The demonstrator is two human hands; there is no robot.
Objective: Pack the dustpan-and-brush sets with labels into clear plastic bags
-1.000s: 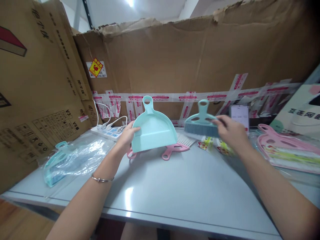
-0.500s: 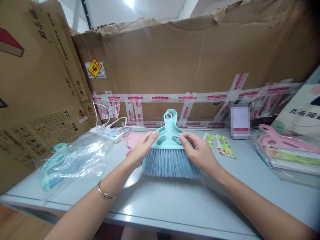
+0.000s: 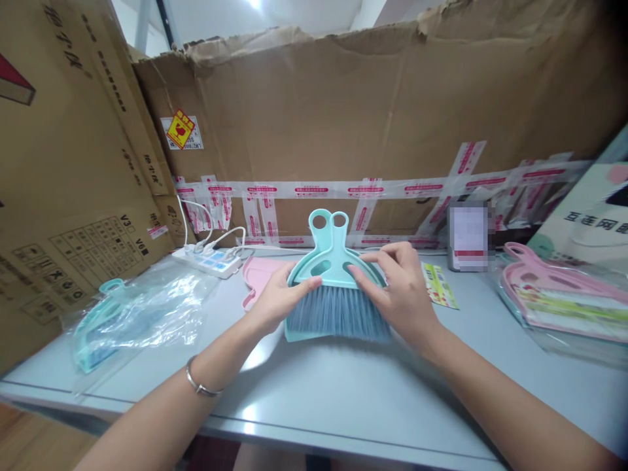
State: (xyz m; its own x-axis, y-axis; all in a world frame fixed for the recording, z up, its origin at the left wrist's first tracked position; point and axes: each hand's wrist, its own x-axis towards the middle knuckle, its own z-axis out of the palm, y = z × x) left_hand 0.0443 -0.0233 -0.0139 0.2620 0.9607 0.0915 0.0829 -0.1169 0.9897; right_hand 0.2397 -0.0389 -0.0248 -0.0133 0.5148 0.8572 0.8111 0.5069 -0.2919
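Note:
A mint-green hand brush (image 3: 333,288) with grey-blue bristles lies nested in a mint-green dustpan (image 3: 294,332), their two ring handles side by side at the top. My left hand (image 3: 277,302) grips the left side of the set, thumb on the brush's back. On the right side, my right hand (image 3: 400,294) presses the brush with fingers curled over its edge. The set rests on the pale grey table (image 3: 343,392).
A pink dustpan (image 3: 258,275) lies behind my left hand. A bagged mint set (image 3: 127,314) sits at the left, a white power strip (image 3: 209,260) behind it. Printed cards (image 3: 439,288) and bagged pink sets (image 3: 559,297) lie to the right. Cardboard walls (image 3: 343,118) enclose the table.
A second ago my left hand held the dustpan and my right the brush, apart. They came together, and the brush now sits pushed deeper into the pan.

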